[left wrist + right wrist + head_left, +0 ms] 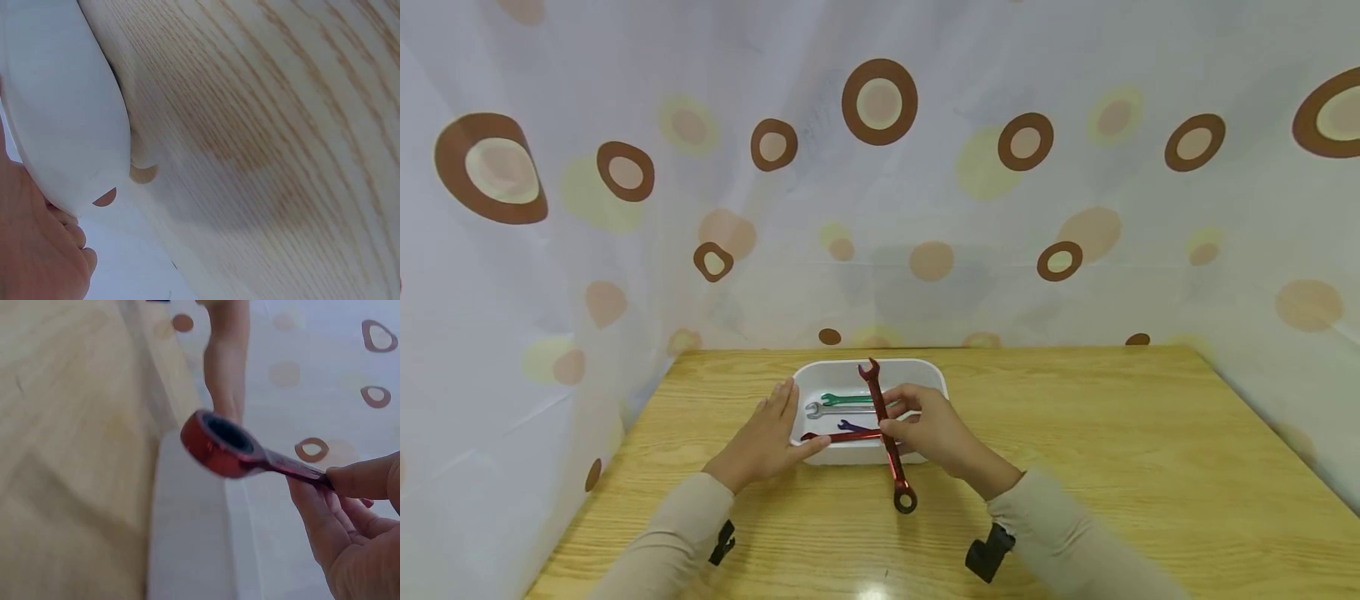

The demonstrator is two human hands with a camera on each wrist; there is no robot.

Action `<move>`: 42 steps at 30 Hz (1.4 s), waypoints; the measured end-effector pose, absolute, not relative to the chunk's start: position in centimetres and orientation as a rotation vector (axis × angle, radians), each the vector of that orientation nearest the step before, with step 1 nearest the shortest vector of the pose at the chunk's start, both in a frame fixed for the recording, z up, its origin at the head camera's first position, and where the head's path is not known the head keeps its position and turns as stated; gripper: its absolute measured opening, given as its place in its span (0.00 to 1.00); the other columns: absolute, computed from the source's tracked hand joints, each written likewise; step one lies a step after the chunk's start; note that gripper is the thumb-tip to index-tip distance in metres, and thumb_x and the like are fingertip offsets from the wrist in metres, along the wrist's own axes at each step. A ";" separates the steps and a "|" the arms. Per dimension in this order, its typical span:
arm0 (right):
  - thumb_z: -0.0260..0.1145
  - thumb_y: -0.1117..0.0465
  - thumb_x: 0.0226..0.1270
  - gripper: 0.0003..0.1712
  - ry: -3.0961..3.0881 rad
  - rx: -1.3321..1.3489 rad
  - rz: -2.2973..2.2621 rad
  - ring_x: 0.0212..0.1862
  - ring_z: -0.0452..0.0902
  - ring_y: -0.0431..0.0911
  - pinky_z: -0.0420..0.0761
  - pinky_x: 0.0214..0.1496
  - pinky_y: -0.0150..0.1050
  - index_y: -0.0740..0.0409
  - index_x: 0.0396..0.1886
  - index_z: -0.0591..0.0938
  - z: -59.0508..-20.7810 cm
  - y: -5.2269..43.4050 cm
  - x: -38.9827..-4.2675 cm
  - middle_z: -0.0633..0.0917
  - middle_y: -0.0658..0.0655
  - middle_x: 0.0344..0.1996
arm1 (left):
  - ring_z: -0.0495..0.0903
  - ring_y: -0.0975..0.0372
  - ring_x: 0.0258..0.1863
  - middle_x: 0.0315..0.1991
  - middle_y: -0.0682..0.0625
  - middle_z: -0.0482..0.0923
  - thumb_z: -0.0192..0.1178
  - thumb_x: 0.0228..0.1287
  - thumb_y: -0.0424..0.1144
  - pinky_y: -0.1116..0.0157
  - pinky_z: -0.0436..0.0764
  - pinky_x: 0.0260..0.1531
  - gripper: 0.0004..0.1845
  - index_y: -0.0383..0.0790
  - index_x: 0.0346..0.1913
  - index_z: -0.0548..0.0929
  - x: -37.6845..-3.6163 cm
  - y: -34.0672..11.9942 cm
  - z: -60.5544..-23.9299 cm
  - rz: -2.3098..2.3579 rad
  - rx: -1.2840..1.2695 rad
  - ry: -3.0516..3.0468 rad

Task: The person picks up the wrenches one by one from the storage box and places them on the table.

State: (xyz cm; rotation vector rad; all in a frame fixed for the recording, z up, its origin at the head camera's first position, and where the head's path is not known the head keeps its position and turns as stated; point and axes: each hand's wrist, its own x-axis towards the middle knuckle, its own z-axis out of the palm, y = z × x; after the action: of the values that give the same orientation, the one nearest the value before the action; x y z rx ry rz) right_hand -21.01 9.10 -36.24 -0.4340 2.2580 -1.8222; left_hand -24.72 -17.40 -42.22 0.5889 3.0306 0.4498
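Ring end: nearest, the red wrench (889, 440) hangs its ring over the table (1075, 467); only the right wrist view shows it hollow.
Right hand (936, 433): pinches the shaft mid-length.
Left hand (765, 437): flat, fingers straight against the white tray (820, 375).
Open end: farthest, above the tray.

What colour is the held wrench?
Red wrench; clearest in the head view.

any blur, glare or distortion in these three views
Head view: wide-angle bend at the curtain edges, a small glare spot on the table at the bottom edge, sharp around the tray. Left wrist view: very close, tray soft, wood grain clear. Right wrist view: blurred throughout, red wrench and right hand smeared.
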 end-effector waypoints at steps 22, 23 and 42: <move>0.60 0.75 0.63 0.15 1.866 -0.185 -1.878 0.29 0.75 0.43 0.83 0.28 0.37 0.70 0.49 0.70 -43.6 6.7 -13.8 0.74 0.56 0.31 | 0.39 0.44 0.75 0.76 0.36 0.37 0.46 0.60 0.73 0.45 0.46 0.70 0.58 0.28 0.74 0.42 -24.9 -17.3 -41.8 0.466 0.572 3.020; 0.60 0.76 0.63 0.15 1.863 -0.184 -1.883 0.30 0.75 0.43 0.83 0.29 0.38 0.70 0.49 0.70 -43.7 6.7 -13.7 0.74 0.56 0.31 | 0.39 0.44 0.75 0.76 0.36 0.37 0.46 0.60 0.73 0.45 0.46 0.70 0.58 0.28 0.74 0.42 -24.9 -17.3 -41.9 0.465 0.570 3.019; 0.59 0.73 0.64 0.11 2.036 -0.220 -1.826 0.25 0.76 0.43 0.84 0.26 0.41 0.70 0.46 0.72 -45.4 6.3 -13.6 0.77 0.55 0.28 | 0.40 0.45 0.75 0.76 0.37 0.38 0.47 0.61 0.72 0.44 0.45 0.70 0.57 0.28 0.74 0.43 -24.5 -17.3 -42.0 0.474 0.584 3.020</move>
State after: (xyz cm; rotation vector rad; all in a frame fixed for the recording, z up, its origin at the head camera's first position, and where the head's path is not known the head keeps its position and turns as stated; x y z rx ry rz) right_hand -13.61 6.28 -45.45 -0.2201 2.0360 -1.8259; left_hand -24.51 -17.31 -42.03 0.5841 3.0203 0.4738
